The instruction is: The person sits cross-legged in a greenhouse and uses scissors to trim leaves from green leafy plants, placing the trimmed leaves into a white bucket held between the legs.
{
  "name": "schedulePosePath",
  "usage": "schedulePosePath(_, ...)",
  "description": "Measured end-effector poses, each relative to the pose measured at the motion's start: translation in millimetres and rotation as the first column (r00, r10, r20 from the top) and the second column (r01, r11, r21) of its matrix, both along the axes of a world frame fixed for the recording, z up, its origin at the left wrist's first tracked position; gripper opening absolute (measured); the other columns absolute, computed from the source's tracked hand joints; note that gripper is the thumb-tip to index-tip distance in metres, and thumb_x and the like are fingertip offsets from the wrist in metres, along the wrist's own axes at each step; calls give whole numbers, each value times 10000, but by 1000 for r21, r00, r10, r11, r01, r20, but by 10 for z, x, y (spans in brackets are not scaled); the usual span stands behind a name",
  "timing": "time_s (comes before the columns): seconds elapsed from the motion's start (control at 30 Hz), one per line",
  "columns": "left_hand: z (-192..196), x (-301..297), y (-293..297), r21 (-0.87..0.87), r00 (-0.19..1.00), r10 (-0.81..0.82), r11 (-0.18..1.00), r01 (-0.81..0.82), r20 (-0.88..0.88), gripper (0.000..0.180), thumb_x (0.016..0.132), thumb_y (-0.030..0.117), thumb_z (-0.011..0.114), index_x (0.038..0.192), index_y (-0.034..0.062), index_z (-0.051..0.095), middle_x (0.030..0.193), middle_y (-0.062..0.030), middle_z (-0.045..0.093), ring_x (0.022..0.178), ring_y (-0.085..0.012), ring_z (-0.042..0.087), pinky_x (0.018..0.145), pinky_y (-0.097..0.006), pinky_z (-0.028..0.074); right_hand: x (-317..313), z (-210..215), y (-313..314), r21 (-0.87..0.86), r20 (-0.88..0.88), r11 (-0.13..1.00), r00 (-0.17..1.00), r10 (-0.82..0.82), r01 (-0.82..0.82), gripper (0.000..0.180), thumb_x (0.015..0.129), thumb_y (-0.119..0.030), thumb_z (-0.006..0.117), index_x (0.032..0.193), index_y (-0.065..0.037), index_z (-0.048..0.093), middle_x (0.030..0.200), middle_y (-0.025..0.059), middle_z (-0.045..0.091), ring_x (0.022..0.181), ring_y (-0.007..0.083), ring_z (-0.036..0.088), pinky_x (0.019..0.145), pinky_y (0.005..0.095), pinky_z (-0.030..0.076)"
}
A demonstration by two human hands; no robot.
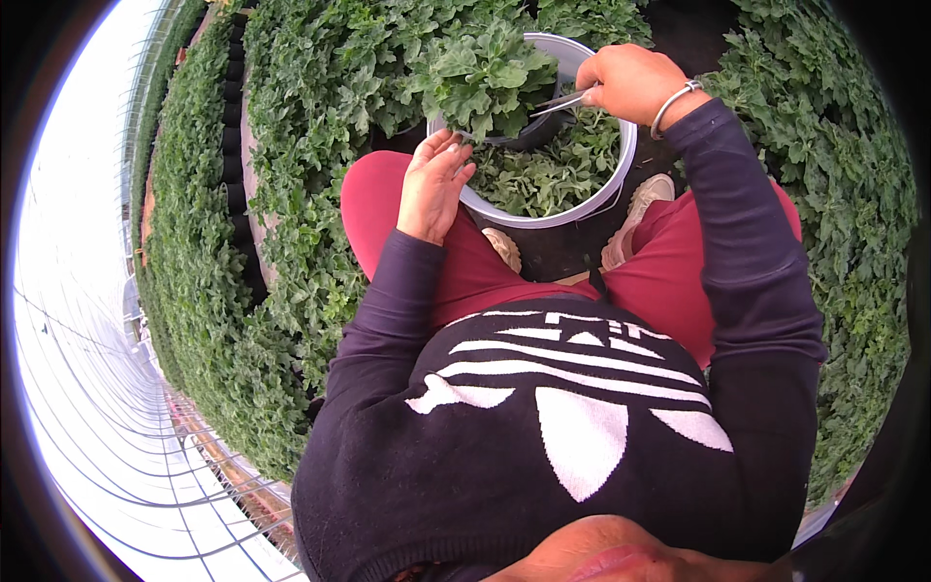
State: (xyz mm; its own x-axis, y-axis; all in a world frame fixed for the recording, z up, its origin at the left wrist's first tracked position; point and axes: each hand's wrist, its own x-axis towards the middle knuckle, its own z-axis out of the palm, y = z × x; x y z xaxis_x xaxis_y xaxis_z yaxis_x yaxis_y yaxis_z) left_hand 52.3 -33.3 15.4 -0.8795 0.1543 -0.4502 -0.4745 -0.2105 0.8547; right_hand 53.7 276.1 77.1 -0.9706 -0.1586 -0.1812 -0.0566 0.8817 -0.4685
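Scissors are gripped in the right hand over the potted plant, the loosely open left hand touching the white bucket rim, seemingly to brace it.

The bucket looked smooth white plastic — slightly glossy. The scissors gleamed as bare metal, and so did the bangle — polished, bright.

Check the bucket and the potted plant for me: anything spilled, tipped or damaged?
Nothing stands out. The white bucket sits upright between the feet, with cut leaves inside it. The potted plant is over the bucket; the left hand touches the rim, and the right hand holds scissors.
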Motion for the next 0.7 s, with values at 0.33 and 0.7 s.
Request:
schedulePosePath(0.33,-294,-194,113,146,994,-15,989,-2,112,277,981,71,518,1249,52,453,1177,-89,551,1068,-295,632,947,-456,483,-66,73,233,-610,203,791,956,213,-47,145,881,-121,680,940,-3,740,642,-6,615,551,84,542,540,275,444)
schedulePosePath(0.7,-265,-331,350,128,971,-19,992,-12,237,269,884,102,541,1149,91,494,1060,-84,547,841,-279,637,968,-580,458,91,23,573,-421,311,890,950,-39,174,222,947,-107,594,1127,-36,704,705,-36,590,568,34,478,504,208,372)
